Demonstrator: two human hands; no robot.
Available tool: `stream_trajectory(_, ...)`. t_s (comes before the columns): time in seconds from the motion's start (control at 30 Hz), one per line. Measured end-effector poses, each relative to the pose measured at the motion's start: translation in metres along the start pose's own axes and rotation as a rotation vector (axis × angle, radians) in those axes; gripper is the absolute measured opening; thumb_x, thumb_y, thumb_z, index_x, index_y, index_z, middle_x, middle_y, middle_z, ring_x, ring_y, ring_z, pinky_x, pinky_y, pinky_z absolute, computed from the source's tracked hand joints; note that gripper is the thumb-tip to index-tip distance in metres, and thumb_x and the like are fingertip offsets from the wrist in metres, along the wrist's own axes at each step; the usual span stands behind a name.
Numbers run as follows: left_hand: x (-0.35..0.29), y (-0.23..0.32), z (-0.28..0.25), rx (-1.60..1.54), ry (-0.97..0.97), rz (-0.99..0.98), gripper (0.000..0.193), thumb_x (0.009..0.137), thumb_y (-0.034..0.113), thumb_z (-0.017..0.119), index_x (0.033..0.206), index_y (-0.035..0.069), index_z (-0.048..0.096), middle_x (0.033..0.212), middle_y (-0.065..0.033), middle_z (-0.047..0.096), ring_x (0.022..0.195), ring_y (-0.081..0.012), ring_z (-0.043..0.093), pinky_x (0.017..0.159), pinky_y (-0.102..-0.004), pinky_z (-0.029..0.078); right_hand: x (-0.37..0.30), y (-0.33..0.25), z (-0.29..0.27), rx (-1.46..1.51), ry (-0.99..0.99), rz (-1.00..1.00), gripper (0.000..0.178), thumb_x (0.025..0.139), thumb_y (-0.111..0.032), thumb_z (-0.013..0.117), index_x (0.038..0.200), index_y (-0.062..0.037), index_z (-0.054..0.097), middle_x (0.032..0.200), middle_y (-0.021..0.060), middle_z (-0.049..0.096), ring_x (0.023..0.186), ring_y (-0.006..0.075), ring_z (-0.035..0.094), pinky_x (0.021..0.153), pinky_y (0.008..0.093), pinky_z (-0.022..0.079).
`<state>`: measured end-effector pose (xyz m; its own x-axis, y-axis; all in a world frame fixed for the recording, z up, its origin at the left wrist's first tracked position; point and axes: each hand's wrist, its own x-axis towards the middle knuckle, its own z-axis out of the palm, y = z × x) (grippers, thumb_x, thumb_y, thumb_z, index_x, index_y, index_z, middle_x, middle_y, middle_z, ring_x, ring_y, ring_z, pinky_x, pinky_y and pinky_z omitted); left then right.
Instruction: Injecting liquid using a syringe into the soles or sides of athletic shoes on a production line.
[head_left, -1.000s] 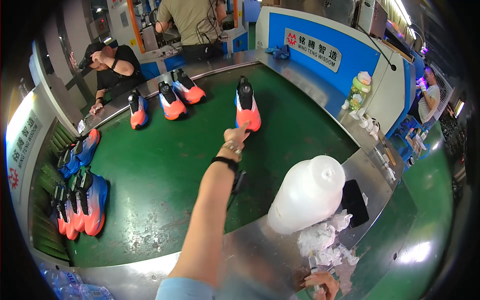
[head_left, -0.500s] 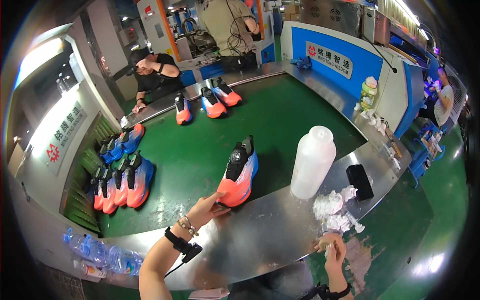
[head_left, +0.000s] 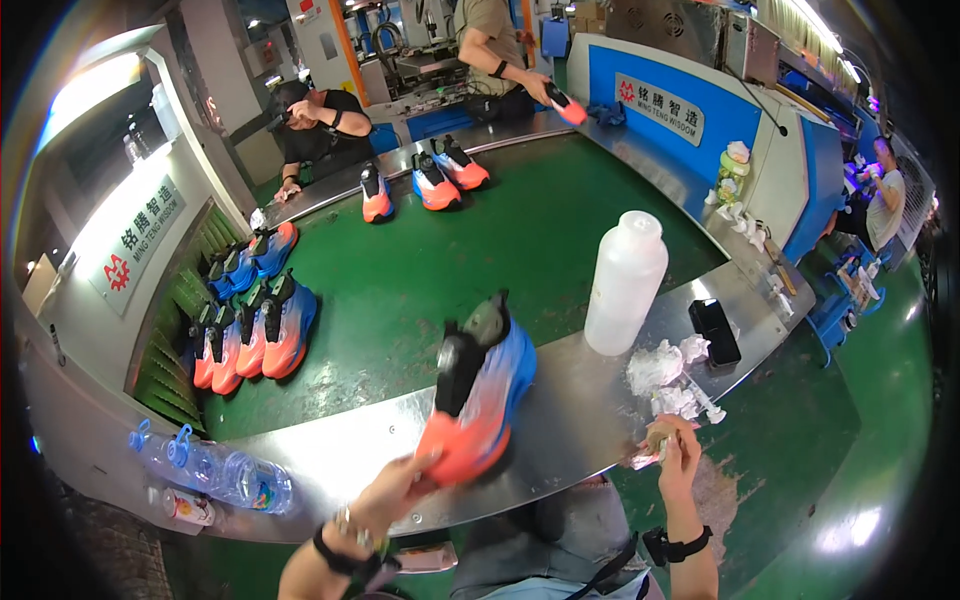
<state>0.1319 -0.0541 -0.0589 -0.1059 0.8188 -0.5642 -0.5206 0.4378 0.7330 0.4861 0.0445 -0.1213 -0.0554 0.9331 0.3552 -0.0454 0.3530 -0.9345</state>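
Note:
My left hand [head_left: 400,488] grips an orange, white and blue sneaker [head_left: 480,400] by its orange toe, with the black collar pointing up and away. The sneaker is tilted above the front metal edge of the table and slightly blurred. Past the table's front edge, my right hand [head_left: 682,455] has its fingers curled round something small and pale, too hidden to name. Just beyond that hand, crumpled white tissues [head_left: 656,368] lie on the metal edge beside a black phone [head_left: 714,332]. A white plastic bottle [head_left: 627,285] stands upright to the right of the sneaker.
More sneakers [head_left: 288,330] line the left side of the green belt [head_left: 400,290]; 3 [head_left: 436,185] stand at its far edge. Clear water bottles [head_left: 250,482] lie at the front left. Across the table, one person [head_left: 325,130] sits and another [head_left: 495,60] holds a shoe [head_left: 566,103].
My left hand has lifted the sneaker off the table and brought it nearer, tilting it. My right hand has moved up slightly. The standing person now holds a shoe over the far edge.

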Motion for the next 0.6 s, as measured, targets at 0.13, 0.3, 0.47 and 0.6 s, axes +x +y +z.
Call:
stream_trajectory(0.13, -0.096, -0.055, -0.027, -0.138, 0.121, -0.17, 0.033, 0.083, 0.016, 0.061, 0.109, -0.004, 0.054, 0.101, -0.0094, 0.061, 0.088, -0.0164, 0.06, 0.077, -0.0288, 0.05, 0.006, 0.016, -0.002, 0.078, 0.068, 0.057, 0.028, 0.089, -0.019, 0.043, 0.109, -0.0009, 0.052, 0.083, 0.0086, 0.058, 0.067, 0.015, 0.059, 0.057, 0.0242, 0.046)
stream_trajectory(0.3, -0.136, -0.075, -0.055, 0.216, 0.39, 0.117, 0.035, 0.081, 0.014, 0.063, 0.109, -0.005, 0.054, 0.099, -0.0096, 0.062, 0.084, -0.0168, 0.061, 0.071, -0.0279, 0.051, -0.001, 0.007, 0.0, -0.09, 0.027, 0.008, 0.027, 0.088, -0.015, 0.043, 0.108, 0.0001, 0.052, 0.079, 0.0082, 0.058, 0.066, 0.0136, 0.058, 0.057, 0.0238, 0.045)
stream_trajectory(0.47, -0.102, -0.02, -0.044, 0.491, 0.522, 0.578, 0.031, 0.073, 0.003, 0.068, 0.1, -0.01, 0.058, 0.091, -0.01, 0.063, 0.082, -0.0126, 0.058, 0.076, -0.0257, 0.047, 0.0, 0.002, 0.008, -0.081, 0.013, -0.02, 0.027, 0.088, -0.014, 0.042, 0.108, -0.0001, 0.052, 0.077, 0.0077, 0.057, 0.064, 0.0128, 0.056, 0.058, 0.0244, 0.045)
stream_trajectory(0.6, -0.049, 0.011, 0.01, 0.514, 0.446, 1.04, 0.038, 0.07, 0.001, 0.07, 0.104, -0.01, 0.055, 0.092, -0.0101, 0.06, 0.085, -0.0136, 0.056, 0.078, -0.0251, 0.045, -0.006, -0.002, 0.007, 0.018, 0.117, 0.167, 0.03, 0.09, -0.017, 0.038, 0.109, 0.0017, 0.051, 0.079, 0.0082, 0.058, 0.064, 0.0132, 0.055, 0.059, 0.0249, 0.046)
